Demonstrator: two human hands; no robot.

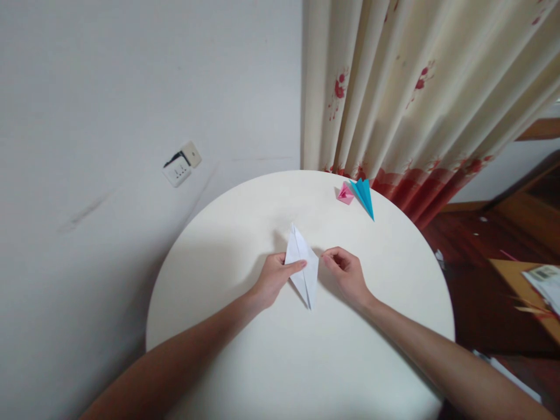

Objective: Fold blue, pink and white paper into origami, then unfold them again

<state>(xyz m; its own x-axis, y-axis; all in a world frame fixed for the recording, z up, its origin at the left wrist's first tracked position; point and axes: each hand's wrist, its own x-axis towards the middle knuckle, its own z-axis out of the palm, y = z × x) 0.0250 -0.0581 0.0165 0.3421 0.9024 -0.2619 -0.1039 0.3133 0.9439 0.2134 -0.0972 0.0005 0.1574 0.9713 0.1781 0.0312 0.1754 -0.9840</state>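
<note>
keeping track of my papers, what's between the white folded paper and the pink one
In the head view, only tabletop shows between the white paper and the pink paper.

White folded form observed as matt paper, creased. Tabletop found smooth. Curtain recorded as cloth. Socket plate noted as smooth plastic.

Bare hands, slender fingers, uncovered wrists, long bare forearms
</note>
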